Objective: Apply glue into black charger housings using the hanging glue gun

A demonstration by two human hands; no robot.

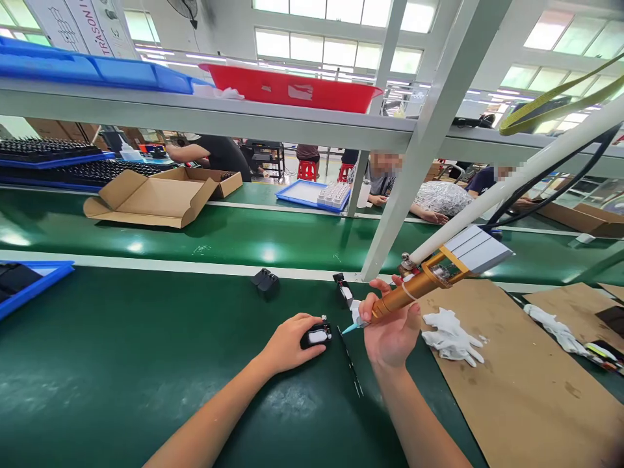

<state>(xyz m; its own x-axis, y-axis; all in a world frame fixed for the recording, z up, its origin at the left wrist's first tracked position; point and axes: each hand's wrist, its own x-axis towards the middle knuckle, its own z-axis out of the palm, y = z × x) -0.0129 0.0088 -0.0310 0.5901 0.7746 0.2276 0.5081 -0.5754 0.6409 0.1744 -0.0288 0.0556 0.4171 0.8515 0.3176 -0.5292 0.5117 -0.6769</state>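
My left hand (288, 346) is closed around a small black device (318, 334) with a white part on its upper face, resting on the green tabletop (195, 364). In my right hand (394, 330) is a gold-coloured dispensing gun (407, 294), held at a slant with its light-blue nozzle tip (351, 327) pointing down and left. The tip is apart from the device. Between my hands lie dark tweezers (350, 361). Just beyond them are another black-and-white device (343, 291) and a black block-shaped part (266, 282).
White gloves (452, 337) lie on brown cardboard (531, 390) at right. A slanted metal post (414, 156) rises behind my right hand. Beyond runs a green conveyor belt (273, 242) with an open carton (151, 198). Overhead, a shelf holds a red tray (292, 90). Co-workers sit across.
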